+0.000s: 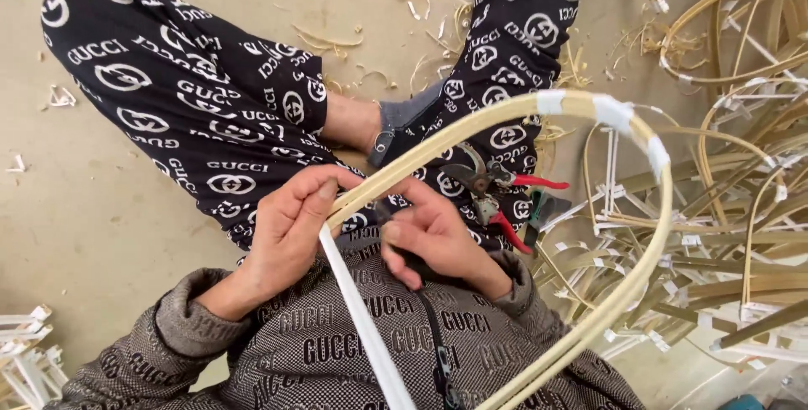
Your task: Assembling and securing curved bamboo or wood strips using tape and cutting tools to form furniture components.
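White tape wraps are seen at three spots along the top curve of a bent bamboo hoop, upper centre to upper right; short bands, plain white. A white tape strip is run from the hands down toward the bottom edge, flat and narrow, lying over the patterned grey top. More white tape bits are scattered among the pile of bent bamboo strips at right. A stack of white-taped pieces is noted at bottom left, partly cut off by the frame.

Left hand: curled, closed on the hoop's near end, thumb laid on top where the white strip starts. Wrist bent inward, sleeve cuff at the lower left.

Right hand: just beside the left, fingers folded round a dark object; what it is can't be told. Hands close together, not seen touching.

Hoop is held over the lap, arcs up to the right, then swings back down past the right elbow. Red-handled pruning shears are rested on the right leg, just beyond the right hand. Shavings are strewn on the tan floor between the legs.
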